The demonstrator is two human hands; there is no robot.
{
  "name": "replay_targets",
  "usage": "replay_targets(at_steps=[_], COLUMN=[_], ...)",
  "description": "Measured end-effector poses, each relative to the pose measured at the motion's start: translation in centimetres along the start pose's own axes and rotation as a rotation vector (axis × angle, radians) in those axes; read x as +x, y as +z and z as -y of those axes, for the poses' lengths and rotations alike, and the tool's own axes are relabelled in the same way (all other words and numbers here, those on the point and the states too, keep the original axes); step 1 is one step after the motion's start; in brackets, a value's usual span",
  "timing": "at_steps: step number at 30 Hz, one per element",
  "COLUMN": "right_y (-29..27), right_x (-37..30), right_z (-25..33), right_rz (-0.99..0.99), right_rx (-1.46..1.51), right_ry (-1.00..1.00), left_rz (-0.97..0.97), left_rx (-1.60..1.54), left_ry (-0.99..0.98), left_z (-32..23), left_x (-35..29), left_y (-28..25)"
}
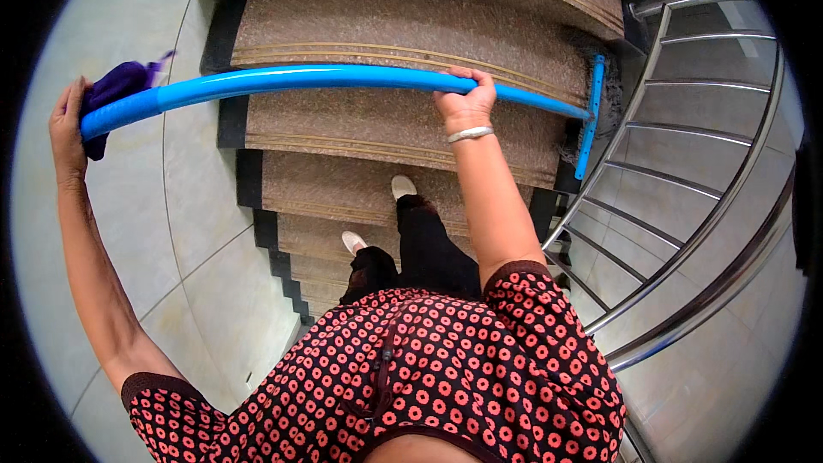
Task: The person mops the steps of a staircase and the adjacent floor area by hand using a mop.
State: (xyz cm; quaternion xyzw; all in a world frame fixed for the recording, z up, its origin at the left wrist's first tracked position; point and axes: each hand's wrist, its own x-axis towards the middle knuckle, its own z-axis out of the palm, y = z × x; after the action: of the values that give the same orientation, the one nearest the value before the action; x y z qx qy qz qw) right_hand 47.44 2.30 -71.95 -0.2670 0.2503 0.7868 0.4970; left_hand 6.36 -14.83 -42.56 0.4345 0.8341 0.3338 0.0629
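A mop with a bright blue handle (300, 78) lies across my view, level above the stairs. My left hand (65, 130) is closed at the thick end of the handle, by the wall. A dark purple cloth (120, 84) is bunched around that end, against my left fingers. Farther along the shaft, my right hand (468, 105) is wrapped round the handle, with a pale bracelet (471, 134) on the wrist. At the right end, the blue mop bar (590, 120) with grey strands (611, 99) rests on a step beside the railing.
Speckled brown stairs (411, 21) with metal-toned nosing strips rise ahead and drop below me. My feet in pale shoes (403, 187) stand on different steps. A tiled wall (129, 206) borders the left. Along the right runs a shiny metal railing (690, 135) with several bars.
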Motion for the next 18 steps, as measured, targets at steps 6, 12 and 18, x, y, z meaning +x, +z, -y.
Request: replay_targets(at_steps=[6, 12, 18], right_y=[-6.7, -15.2, -24.9], right_x=[-1.3, -4.5, -10.2], right_z=[-2.3, -11.1, -28.7], right_rz=[-0.084, -0.145, -0.245], right_rx=[-0.034, -0.232, -0.490], right_ry=[-0.037, -0.044, 0.343], left_rz=[-0.025, -0.052, -0.198], left_rx=[-0.176, -0.091, 0.108], left_ry=[0.076, -0.088, -0.402], left_z=[6.6, 17.1, 32.8], left_x=[-6.1, -18.0, -34.7], left_y=[0.5, -6.2, -19.4])
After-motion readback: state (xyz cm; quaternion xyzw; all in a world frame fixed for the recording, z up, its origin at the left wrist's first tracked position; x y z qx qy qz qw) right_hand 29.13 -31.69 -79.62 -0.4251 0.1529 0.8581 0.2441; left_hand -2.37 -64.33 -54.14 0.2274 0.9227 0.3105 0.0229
